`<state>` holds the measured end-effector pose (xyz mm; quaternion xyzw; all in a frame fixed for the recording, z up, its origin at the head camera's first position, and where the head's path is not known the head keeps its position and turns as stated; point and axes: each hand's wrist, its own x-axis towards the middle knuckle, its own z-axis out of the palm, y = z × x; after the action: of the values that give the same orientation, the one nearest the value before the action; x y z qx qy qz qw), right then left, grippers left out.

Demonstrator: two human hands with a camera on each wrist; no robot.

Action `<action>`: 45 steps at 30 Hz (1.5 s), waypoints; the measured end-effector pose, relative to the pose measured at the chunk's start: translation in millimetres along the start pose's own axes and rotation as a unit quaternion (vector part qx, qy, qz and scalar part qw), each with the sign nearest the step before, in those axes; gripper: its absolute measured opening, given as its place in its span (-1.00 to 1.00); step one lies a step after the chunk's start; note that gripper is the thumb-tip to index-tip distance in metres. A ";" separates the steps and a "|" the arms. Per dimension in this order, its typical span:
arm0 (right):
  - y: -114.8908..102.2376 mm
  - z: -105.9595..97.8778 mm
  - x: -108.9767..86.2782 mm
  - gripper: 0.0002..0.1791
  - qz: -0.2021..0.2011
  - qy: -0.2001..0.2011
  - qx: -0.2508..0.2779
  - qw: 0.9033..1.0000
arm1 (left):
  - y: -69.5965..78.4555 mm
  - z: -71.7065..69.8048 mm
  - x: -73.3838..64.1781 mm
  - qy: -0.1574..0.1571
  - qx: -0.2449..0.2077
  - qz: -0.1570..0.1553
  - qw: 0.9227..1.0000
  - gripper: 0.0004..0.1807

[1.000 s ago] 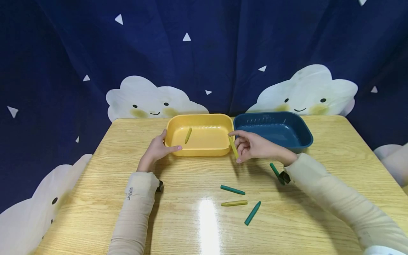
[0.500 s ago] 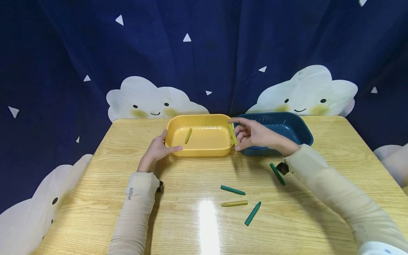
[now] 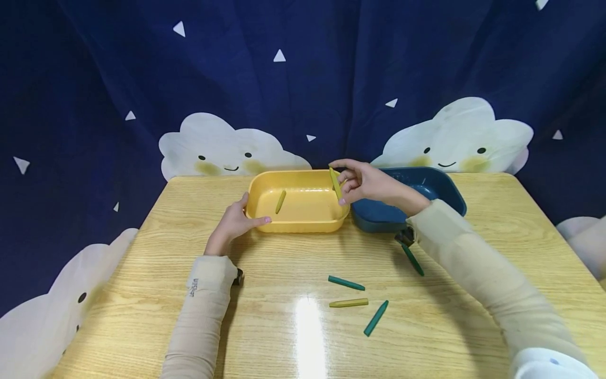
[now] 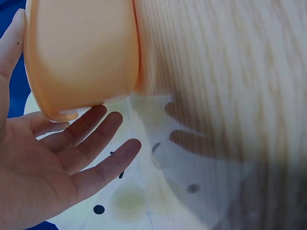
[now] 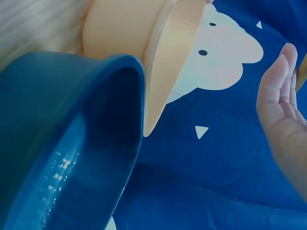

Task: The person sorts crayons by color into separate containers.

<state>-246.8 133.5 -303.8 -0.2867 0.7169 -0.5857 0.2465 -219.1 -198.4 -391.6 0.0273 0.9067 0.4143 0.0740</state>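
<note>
My right hand (image 3: pixel 362 183) pinches a yellow crayon (image 3: pixel 335 182) lengthwise between thumb and forefinger, above the right end of the yellow tray (image 3: pixel 298 227). In the right wrist view that hand (image 5: pixel 283 100) is at the right edge, with only a bit of the crayon (image 5: pixel 302 74) showing. My left hand (image 3: pixel 234 220) rests against the tray's left end, thumb along the front rim. The left wrist view shows its fingers (image 4: pixel 91 143) spread and mostly straight, touching the tray's corner (image 4: pixel 60 115). Another yellow crayon (image 3: pixel 281 202) lies inside the tray.
A dark blue tray (image 3: pixel 440 192) stands right beside the yellow one, partly behind my right hand. On the wooden table (image 3: pixel 274 316) lie a yellow crayon (image 3: pixel 348 303) and green crayons (image 3: pixel 346 282), (image 3: pixel 376 318), (image 3: pixel 413 260). A blue curtain (image 3: pixel 322 84) hangs behind.
My right hand has risen up and leftward with the yellow crayon, from the gap between the trays to above the yellow tray's right end. The left hand has stayed put.
</note>
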 end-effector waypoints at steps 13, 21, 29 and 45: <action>-4.1 -1.9 27.1 -0.13 0.009 0.025 0.014 1.000 | 0.0 -0.7 -0.5 0.000 0.004 0.000 1.000 0.16; -3.9 -8.6 43.8 -0.13 0.015 0.049 -0.017 0.999 | 0.2 0.0 -0.2 -0.003 0.001 -0.003 1.000 0.17; -2.5 -11.5 61.2 -0.12 0.018 0.052 -0.032 0.998 | -0.6 0.1 0.9 0.003 0.010 0.006 1.000 0.16; 2.5 -6.9 91.3 -0.15 0.005 0.050 -0.026 0.998 | -0.8 -1.6 0.7 0.002 0.009 0.000 1.000 0.18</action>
<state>-317.0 74.8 -306.6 -0.2603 0.7447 -0.5790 0.2057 -220.0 -200.0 -391.3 0.0266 0.9104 0.4065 0.0719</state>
